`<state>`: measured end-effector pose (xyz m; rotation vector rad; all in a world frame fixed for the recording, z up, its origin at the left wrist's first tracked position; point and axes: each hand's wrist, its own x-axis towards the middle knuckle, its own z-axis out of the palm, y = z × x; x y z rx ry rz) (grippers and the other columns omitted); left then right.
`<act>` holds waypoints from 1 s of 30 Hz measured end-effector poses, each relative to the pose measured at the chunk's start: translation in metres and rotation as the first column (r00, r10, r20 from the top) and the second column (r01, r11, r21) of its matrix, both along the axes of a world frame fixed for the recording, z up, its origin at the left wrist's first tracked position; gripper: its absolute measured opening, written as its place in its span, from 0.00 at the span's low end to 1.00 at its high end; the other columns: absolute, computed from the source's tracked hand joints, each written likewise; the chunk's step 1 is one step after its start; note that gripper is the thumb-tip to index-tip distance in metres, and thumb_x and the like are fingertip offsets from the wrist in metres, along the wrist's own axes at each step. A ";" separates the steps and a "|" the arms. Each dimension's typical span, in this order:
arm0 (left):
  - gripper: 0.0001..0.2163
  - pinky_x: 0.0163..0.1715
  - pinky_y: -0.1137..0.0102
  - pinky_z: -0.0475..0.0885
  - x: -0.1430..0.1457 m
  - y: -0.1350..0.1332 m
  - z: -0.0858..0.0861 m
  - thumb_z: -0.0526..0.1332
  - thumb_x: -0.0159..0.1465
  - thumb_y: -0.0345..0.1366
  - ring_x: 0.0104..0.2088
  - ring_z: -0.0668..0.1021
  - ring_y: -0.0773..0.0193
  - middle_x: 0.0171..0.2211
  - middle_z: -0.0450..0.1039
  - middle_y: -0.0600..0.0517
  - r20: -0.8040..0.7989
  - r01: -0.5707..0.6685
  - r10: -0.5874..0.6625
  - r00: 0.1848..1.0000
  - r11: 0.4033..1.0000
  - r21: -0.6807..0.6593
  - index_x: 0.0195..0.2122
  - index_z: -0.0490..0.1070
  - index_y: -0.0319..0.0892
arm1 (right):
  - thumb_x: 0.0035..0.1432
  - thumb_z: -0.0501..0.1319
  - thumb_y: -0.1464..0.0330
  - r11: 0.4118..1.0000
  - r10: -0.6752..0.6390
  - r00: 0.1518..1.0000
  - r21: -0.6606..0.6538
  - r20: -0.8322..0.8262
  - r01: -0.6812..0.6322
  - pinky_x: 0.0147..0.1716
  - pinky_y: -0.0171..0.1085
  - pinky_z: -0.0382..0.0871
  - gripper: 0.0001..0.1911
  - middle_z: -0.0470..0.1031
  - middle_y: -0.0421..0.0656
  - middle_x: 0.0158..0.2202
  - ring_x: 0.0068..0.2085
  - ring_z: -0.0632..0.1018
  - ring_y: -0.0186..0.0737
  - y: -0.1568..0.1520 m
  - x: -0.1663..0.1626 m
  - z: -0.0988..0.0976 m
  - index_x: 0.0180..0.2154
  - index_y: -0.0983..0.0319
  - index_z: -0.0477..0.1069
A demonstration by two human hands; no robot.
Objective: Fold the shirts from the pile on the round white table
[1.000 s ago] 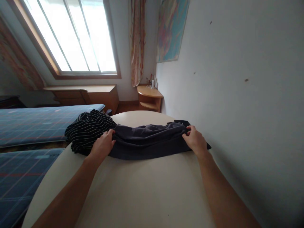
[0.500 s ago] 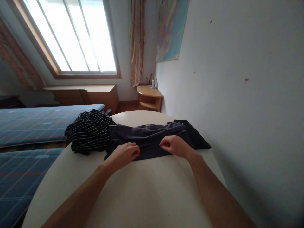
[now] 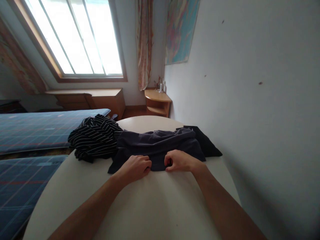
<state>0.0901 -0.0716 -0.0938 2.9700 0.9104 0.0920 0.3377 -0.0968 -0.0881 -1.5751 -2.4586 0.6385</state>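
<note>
A dark grey shirt (image 3: 157, 145) lies spread across the white round table, a small button showing at its far edge. At its near edge my left hand (image 3: 137, 168) is closed, the fingers curled down on the hem. My right hand (image 3: 178, 160) pinches the same edge a short way to the right, thumb and forefinger on the cloth. Between the two hands a short stretch of hem (image 3: 158, 166) shows. To the left, touching the grey shirt, is a crumpled black garment with white stripes (image 3: 96, 140). A flat black garment (image 3: 206, 143) lies at the right, partly under the grey shirt.
The white table (image 3: 150, 206) has a rounded edge, with a wall (image 3: 262, 133) close on its right. Blue checked mattresses (image 3: 50, 130) are on the left. Behind stand a desk (image 3: 105, 93) and a corner shelf (image 3: 157, 96) beneath a window and curtain.
Both hands have moved towards me and slightly closer together, down onto the near edge of the grey shirt. That edge has come a little nearer. The other garments have stayed put.
</note>
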 end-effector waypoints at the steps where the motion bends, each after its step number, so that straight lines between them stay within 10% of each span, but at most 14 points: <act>1: 0.06 0.29 0.73 0.65 0.000 0.000 0.000 0.57 0.65 0.30 0.34 0.78 0.63 0.35 0.76 0.52 -0.006 0.001 -0.001 1.000 1.000 0.002 0.33 0.74 0.44 | 0.46 0.67 0.67 1.000 -0.004 1.000 -0.003 0.007 0.004 0.32 0.32 0.66 0.07 0.81 0.39 0.34 0.34 0.78 0.38 -0.001 -0.001 0.000 0.31 0.57 0.79; 30: 0.03 0.30 0.72 0.67 0.003 -0.003 -0.014 0.61 0.66 0.34 0.37 0.78 0.62 0.37 0.76 0.53 0.045 0.074 -0.079 0.996 0.991 0.115 0.40 0.73 0.44 | 0.54 0.63 0.68 0.991 -0.057 0.997 0.127 0.044 0.051 0.35 0.33 0.65 0.11 0.81 0.41 0.39 0.38 0.79 0.40 0.004 0.002 -0.003 0.40 0.57 0.80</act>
